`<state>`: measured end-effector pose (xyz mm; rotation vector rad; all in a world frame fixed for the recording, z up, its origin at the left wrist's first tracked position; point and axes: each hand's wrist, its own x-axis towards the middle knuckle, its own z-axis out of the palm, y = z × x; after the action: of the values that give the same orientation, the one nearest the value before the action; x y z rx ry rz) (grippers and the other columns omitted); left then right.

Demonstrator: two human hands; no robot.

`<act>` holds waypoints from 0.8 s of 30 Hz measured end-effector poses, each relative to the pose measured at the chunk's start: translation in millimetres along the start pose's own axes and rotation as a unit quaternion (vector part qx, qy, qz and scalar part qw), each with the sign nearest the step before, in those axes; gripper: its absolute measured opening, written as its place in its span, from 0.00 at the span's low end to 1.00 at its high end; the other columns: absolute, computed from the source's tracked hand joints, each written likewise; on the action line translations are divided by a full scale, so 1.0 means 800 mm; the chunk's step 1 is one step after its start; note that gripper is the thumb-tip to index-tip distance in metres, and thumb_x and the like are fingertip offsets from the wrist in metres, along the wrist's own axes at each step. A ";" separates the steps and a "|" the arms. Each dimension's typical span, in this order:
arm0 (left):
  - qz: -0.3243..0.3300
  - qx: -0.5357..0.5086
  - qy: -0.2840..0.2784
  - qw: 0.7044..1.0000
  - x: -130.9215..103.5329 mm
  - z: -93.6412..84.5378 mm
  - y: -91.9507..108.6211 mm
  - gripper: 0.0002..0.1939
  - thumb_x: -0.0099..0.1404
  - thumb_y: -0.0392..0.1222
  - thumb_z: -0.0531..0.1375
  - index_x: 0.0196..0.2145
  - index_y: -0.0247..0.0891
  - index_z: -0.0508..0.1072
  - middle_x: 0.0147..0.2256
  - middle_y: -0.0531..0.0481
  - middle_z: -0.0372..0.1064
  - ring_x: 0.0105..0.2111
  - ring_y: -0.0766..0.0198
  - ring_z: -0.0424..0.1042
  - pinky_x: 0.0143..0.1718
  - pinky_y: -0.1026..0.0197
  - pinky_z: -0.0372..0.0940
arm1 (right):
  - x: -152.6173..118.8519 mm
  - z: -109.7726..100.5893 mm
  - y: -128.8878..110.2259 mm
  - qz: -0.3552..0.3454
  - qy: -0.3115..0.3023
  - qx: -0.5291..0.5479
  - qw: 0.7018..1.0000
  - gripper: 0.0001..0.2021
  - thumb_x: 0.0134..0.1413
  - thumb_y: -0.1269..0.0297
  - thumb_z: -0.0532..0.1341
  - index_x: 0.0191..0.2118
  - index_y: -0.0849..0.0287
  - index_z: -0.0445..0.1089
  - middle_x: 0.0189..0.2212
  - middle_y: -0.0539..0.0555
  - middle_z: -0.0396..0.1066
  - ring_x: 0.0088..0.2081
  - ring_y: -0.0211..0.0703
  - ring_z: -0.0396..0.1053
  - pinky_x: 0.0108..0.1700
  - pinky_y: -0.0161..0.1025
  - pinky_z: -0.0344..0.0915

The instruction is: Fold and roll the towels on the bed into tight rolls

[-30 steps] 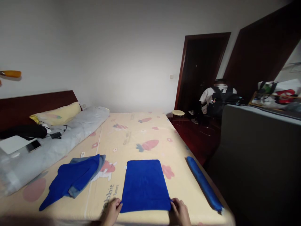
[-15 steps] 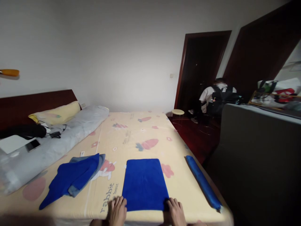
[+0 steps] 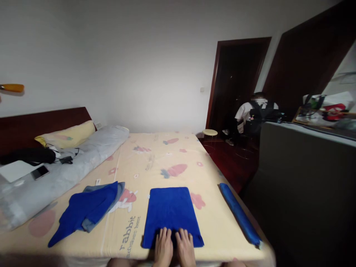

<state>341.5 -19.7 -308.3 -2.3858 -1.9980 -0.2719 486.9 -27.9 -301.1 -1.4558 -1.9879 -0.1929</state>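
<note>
A blue cloth [image 3: 171, 207] lies flat as a neat rectangle near the front edge of the bed. On its near part rest my left hand [image 3: 164, 243] and my right hand [image 3: 184, 243], side by side with a small gap between them. Both have their fingers stretched forward and lying on the fabric, with nothing visibly gripped. To the left, a crumpled blue cloth [image 3: 89, 207] shows a greyish underside. A blue rolled-up bundle [image 3: 239, 215] lies along the right side of the bed.
The patterned bedsheet [image 3: 155, 155] spreads under the cloths. A grey bolster-like bundle [image 3: 91, 157] on the left carries a phone [image 3: 40, 172] and cables. A dark panel [image 3: 300, 185] stands close on the right. Farther back are a stool [image 3: 210, 132] and a seated person [image 3: 246, 111].
My hands have left the near corners of the flat blue cloth and come inward onto its near middle. The other cloth and the rolled bundle have stayed put.
</note>
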 end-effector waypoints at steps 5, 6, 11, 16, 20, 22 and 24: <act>0.099 -0.036 0.048 0.993 -0.016 0.026 -0.015 0.26 0.65 0.33 0.49 0.60 0.46 0.65 0.57 0.48 0.69 0.55 0.57 0.69 0.55 0.55 0.64 | -0.011 -0.008 0.005 -0.101 0.002 0.050 0.994 0.24 0.59 0.69 0.51 0.60 0.47 0.63 0.53 0.50 0.72 0.50 0.44 0.73 0.49 0.40 0.70; 0.140 -0.031 0.065 0.987 -0.022 0.023 -0.028 0.29 0.64 0.32 0.50 0.62 0.48 0.61 0.58 0.50 0.67 0.56 0.59 0.68 0.54 0.56 0.64 | -0.015 -0.016 0.016 -0.130 -0.006 0.058 0.990 0.26 0.58 0.67 0.52 0.63 0.47 0.59 0.54 0.50 0.71 0.51 0.44 0.72 0.50 0.39 0.70; 0.216 0.031 0.117 0.969 -0.052 -0.012 -0.105 0.39 0.62 0.34 0.52 0.68 0.48 0.41 0.63 0.55 0.58 0.59 0.63 0.64 0.55 0.60 0.63 | -0.035 -0.062 0.071 -0.119 -0.034 0.027 0.992 0.30 0.60 0.62 0.55 0.66 0.45 0.47 0.58 0.49 0.66 0.54 0.44 0.69 0.51 0.37 0.69; 0.181 0.042 0.116 0.976 -0.061 -0.045 -0.156 0.37 0.65 0.35 0.51 0.67 0.54 0.41 0.61 0.58 0.62 0.57 0.64 0.67 0.54 0.59 0.63 | -0.046 -0.082 0.107 -0.053 -0.088 0.036 0.994 0.27 0.62 0.60 0.53 0.65 0.39 0.49 0.59 0.47 0.64 0.56 0.45 0.68 0.52 0.39 0.68; 0.214 0.009 0.095 0.972 -0.054 -0.067 -0.168 0.32 0.65 0.34 0.52 0.65 0.56 0.53 0.58 0.57 0.67 0.54 0.65 0.69 0.52 0.60 0.63 | -0.037 -0.082 0.121 -0.032 -0.160 0.080 0.983 0.23 0.60 0.62 0.54 0.61 0.40 0.61 0.57 0.50 0.68 0.56 0.47 0.68 0.52 0.42 0.65; 0.202 -0.025 0.079 0.976 -0.046 -0.080 -0.165 0.27 0.65 0.35 0.52 0.59 0.56 0.64 0.54 0.56 0.72 0.52 0.64 0.71 0.51 0.60 0.63 | -0.025 -0.082 0.121 -0.011 -0.182 0.096 0.978 0.20 0.60 0.64 0.53 0.56 0.44 0.67 0.55 0.53 0.71 0.55 0.47 0.69 0.52 0.44 0.63; 0.151 -0.067 0.061 0.984 -0.036 -0.094 -0.159 0.19 0.65 0.37 0.53 0.51 0.54 0.72 0.50 0.54 0.75 0.49 0.62 0.72 0.50 0.59 0.64 | -0.009 -0.083 0.117 0.028 -0.180 0.101 0.978 0.17 0.61 0.64 0.51 0.51 0.48 0.71 0.49 0.54 0.75 0.51 0.47 0.70 0.50 0.44 0.61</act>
<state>203.1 -34.1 -251.2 -2.6333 -1.5865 -0.5440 599.5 -30.4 -277.7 -1.4895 -2.1692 0.3107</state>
